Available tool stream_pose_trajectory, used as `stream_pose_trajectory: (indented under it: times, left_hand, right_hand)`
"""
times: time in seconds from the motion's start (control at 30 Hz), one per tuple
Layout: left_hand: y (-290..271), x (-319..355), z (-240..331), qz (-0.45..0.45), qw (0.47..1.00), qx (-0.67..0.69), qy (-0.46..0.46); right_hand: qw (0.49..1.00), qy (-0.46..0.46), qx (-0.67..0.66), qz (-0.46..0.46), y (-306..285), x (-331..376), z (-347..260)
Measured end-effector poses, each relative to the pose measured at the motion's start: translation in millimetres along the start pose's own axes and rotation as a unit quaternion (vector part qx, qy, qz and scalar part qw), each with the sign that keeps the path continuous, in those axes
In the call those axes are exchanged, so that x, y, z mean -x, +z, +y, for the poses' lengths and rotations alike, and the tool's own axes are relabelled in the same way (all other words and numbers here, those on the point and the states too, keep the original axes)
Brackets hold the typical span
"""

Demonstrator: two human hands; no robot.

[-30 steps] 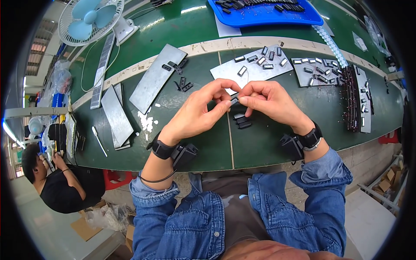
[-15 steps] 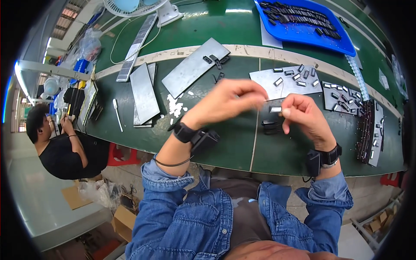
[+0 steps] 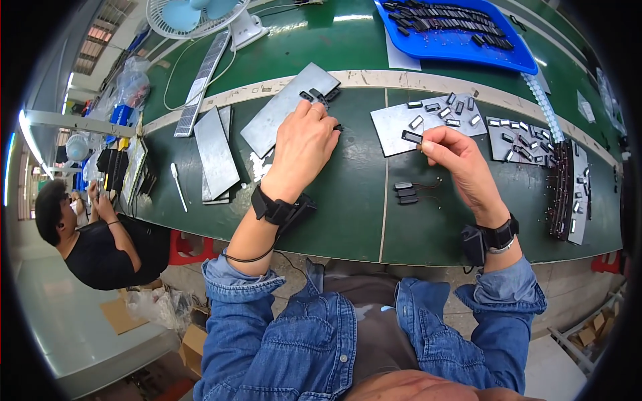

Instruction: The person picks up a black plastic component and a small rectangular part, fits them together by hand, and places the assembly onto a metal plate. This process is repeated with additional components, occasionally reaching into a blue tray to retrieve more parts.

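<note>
My right hand point(image 3: 458, 164) pinches a small black rectangular part with a pale face point(image 3: 411, 137) between thumb and fingertips, over the edge of a metal plate point(image 3: 390, 139) where several similar parts point(image 3: 453, 123) lie. My left hand point(image 3: 304, 144) reaches over another metal plate point(image 3: 267, 119), back of the hand up. Its fingers bend down beside small black pieces point(image 3: 314, 95) on that plate, and the fingertips are hidden, so their grip does not show. On the green table below my right hand lie several black parts with thin wires point(image 3: 406, 192).
White scraps point(image 3: 257, 167) lie beside my left wrist. Further left are stacked metal plates point(image 3: 215, 154) and a white stick-like tool point(image 3: 178, 187). A blue tray point(image 3: 455, 57) of black parts and a fan point(image 3: 194, 17) stand at the back. A co-worker point(image 3: 100, 240) sits at left.
My left hand has moved left, away from the right hand, to the black pieces on the metal plate. My right hand has shifted slightly up and left, still holding the small part.
</note>
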State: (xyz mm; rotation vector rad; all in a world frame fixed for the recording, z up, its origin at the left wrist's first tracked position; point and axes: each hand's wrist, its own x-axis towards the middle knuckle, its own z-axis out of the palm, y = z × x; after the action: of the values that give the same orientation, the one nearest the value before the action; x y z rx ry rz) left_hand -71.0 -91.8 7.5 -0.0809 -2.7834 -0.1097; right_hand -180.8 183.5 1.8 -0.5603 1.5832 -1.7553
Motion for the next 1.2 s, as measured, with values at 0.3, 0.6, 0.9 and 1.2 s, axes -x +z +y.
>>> stream_pose_trajectory:
  times: [0.3,0.6,0.9,1.2]
  left_hand:
    - [-6.4,-23.0,56.3,-0.009,0.936,0.341,-0.081]
    - [22.6,-22.8,74.6,0.071,0.908,0.412,-0.024]
    - [11.0,-18.9,71.9,0.076,0.971,0.179,0.142]
    - [6.6,-23.7,61.4,0.123,0.941,0.309,0.071]
  right_hand:
    - [0.981,-0.028,-0.187,0.033,8.8,-1.1,2.4]
    - [0.947,0.019,-0.32,0.017,-4.0,-3.3,13.8]
    - [0.932,0.035,-0.362,-0.01,-4.4,-7.1,25.2]
    - [0.998,-0.034,-0.01,0.053,8.2,-2.8,22.9]
